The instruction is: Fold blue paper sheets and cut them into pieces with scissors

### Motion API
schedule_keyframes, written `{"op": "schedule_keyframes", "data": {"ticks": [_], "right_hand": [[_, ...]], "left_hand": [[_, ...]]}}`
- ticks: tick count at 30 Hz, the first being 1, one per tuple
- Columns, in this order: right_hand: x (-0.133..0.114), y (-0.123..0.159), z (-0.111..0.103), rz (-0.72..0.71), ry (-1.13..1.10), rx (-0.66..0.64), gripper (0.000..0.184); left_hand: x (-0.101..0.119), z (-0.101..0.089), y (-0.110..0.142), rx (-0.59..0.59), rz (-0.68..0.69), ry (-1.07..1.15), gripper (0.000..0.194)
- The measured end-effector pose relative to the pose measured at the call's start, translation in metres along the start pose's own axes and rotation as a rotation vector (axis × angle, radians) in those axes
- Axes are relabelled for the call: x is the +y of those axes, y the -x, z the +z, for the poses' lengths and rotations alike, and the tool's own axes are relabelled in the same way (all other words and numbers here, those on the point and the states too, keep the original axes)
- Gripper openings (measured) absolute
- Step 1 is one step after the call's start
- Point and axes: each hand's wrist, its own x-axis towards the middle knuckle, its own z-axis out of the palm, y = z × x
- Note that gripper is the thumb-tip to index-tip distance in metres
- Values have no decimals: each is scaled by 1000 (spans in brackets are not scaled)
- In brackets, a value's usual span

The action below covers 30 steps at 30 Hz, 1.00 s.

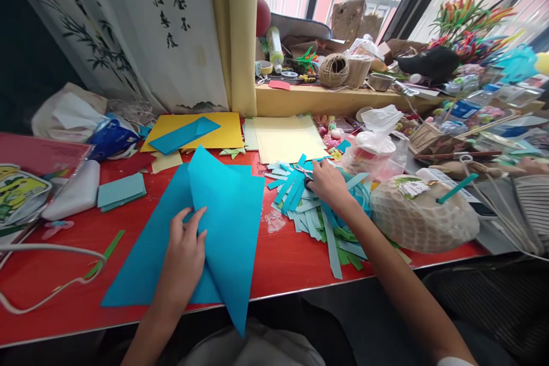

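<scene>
My left hand (184,254) pinches the edge of a bright blue paper sheet (231,211), which stands up in a bent curve. One corner of it hangs over the table's front edge. Beneath it, more blue paper (146,257) lies flat on the red table (278,266). My right hand (329,183) is closed around the dark handle of a pair of scissors (307,182), at the top of a heap of blue and green paper strips (306,214). The blades point away to the left, and my fingers partly hide the handles.
A netted coconut (424,211) with a blue straw stands right of the strips. Behind lie yellow paper (180,128) and cream paper (287,134). Small blue-green papers (121,190) and a white cable (51,249) are on the left. The windowsill (295,100) is cluttered.
</scene>
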Motion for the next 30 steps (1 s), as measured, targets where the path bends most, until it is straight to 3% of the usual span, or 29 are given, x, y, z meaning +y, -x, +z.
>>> {"op": "schedule_keyframes", "data": {"ticks": [7,12,17,22,24,26,30], "right_hand": [[-1,-4,0,-61,32,75,30],[-2,-2,-15,-120,76,166,35],[7,-2,-23,-204,138,312,32],[23,1,-29,-333,76,669,31],[25,5,-35,-359,3,778,31],[21,8,-41,-340,-113,862,33],[-6,12,-49,-251,-495,973,40]], "left_hand": [[-32,-43,-25,24,-130,280,38],[-51,-58,-59,-148,-208,465,50],[-63,-48,-79,-350,44,293,44],[-80,-35,-91,-541,182,148,40],[-80,-29,-99,-502,215,51,39],[-74,-20,-110,-388,289,-59,41],[-54,6,-126,-285,417,-146,43]]}}
